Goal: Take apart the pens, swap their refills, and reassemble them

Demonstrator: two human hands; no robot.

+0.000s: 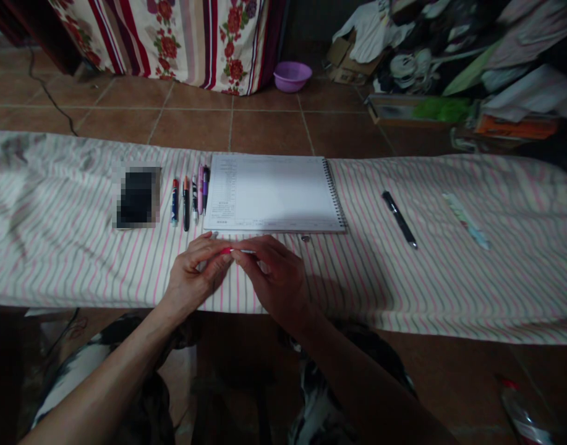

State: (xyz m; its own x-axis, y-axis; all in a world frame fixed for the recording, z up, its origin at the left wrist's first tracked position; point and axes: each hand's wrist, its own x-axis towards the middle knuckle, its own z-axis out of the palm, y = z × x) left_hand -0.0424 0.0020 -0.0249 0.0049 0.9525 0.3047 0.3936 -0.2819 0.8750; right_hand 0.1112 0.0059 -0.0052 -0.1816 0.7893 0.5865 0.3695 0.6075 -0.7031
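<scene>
Left forearm and right forearm: nearest the viewer, converging from the lower corners above patterned trousers.
Left hand: grip narrow, finger and thumb pinched on a pink-red piece near the front edge of the worktop.
Right hand: grip equally narrow, pinching a thin pale rod that points toward the pink-red piece.
Held parts: end to end between the two hands, just in front of the notebook (whether one body or two separate pieces cannot be told).
Step in hand: judged to be fine two-handed work on a slender, pen-like article; joining and parting look alike at this instant.
Next move: would seem to call for a light, steady pinch on both sides, with the slim ends kept in line.
Small metal bit: below the notebook's lower edge, beyond the right hand (small enough to be knocked aside).
Left of notebook: a row of pens, then a dark, blurred-out rectangular object.
Right of notebook: a black pen lying aslant, and farther off a pale strip.
</scene>
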